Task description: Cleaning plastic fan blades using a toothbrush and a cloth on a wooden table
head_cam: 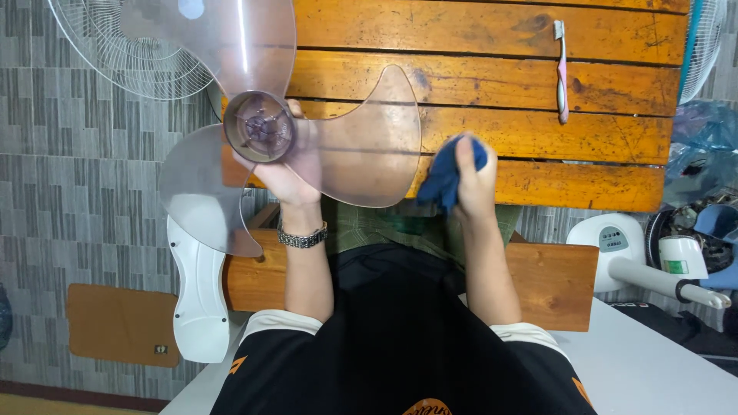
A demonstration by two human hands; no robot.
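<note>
Three-bladed clear fan blade (338, 146), smoky tint, ribbed hub, left hand (288, 165) gripping.

The room is evenly and brightly lit, soft light with hardly any hard shadow. A thin streak of glare runs down the clear fan blade (254, 46), and the varnished wooden table (615, 77) shines faintly. Everything looks sharp; the wide lens bends lines near the edges.

At my right, the white fan base (615, 246) carries a small grey control panel (613, 239), and the white motor housing (683, 257) beside it bears what looks like a green label (676, 267).
</note>
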